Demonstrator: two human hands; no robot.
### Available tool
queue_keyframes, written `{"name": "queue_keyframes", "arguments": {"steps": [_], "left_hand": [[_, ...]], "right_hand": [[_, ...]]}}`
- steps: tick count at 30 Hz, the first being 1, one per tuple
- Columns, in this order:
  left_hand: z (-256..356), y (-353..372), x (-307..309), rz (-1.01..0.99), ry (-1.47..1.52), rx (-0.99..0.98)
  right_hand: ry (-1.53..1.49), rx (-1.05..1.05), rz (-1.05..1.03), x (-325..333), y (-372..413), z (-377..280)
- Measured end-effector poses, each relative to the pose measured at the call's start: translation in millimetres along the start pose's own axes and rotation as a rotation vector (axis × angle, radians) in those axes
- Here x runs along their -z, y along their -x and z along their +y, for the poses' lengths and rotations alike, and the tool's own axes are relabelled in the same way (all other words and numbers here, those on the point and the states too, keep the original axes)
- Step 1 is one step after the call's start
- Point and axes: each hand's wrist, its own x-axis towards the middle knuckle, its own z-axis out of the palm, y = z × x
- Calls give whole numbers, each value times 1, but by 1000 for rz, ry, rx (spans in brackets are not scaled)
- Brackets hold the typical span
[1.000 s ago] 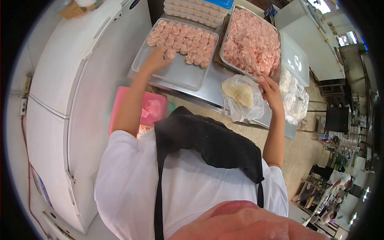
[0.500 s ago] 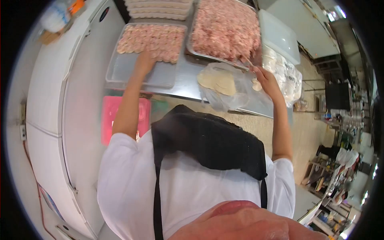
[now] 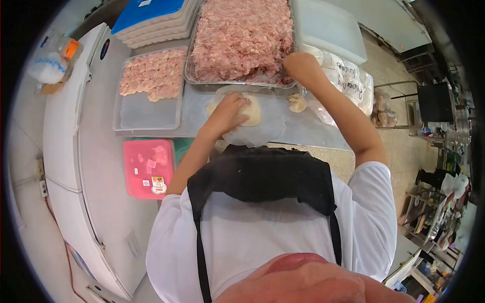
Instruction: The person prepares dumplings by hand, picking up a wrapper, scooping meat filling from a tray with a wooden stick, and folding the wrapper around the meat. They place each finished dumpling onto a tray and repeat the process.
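My left hand (image 3: 227, 113) is over a stack of round, pale dough wrappers (image 3: 252, 116) on clear plastic, its fingers bent against the top one. At the right edge of a large tray of minced meat (image 3: 242, 40), my right hand (image 3: 302, 68) is closed in a fist. The thin stick it gripped earlier is hidden behind the hand now. A small folded piece of dough (image 3: 297, 103) rests on the metal table near my right forearm. Left of the meat, a clear plastic tray (image 3: 146, 113) holds rows of filled dumplings (image 3: 156, 70) in its far part.
Stacked trays with a blue lid (image 3: 149, 15) stand behind the dumplings. White wrapped packages (image 3: 348, 83) and a translucent container (image 3: 331, 30) are at the right. A pink lidded box (image 3: 147, 169) sits below the table's left end, beside a white refrigerator (image 3: 111, 151).
My left hand has moved right from the dumpling tray to the dough wrappers. My right hand has shifted up to the meat tray's edge. The head view has turned and shifted.
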Motion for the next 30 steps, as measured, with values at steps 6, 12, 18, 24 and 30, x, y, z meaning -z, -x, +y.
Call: {"name": "queue_keyframes", "arguments": {"steps": [6, 12, 18, 24, 30], "left_hand": [[-8, 3, -8, -24, -39, 62], [-12, 7, 1, 156, 319, 183], [-21, 3, 28, 357, 1089, 484], [-30, 11, 79, 576, 1443, 429], [-65, 12, 117, 788, 1615, 404]], "right_hand": [[-99, 136, -62, 11, 36, -1], [-195, 135, -25, 8, 25, 12], [-69, 35, -300, 61, 12, 1], [-167, -36, -260, 14, 13, -21], [-490, -187, -290, 19, -10, -56]]}}
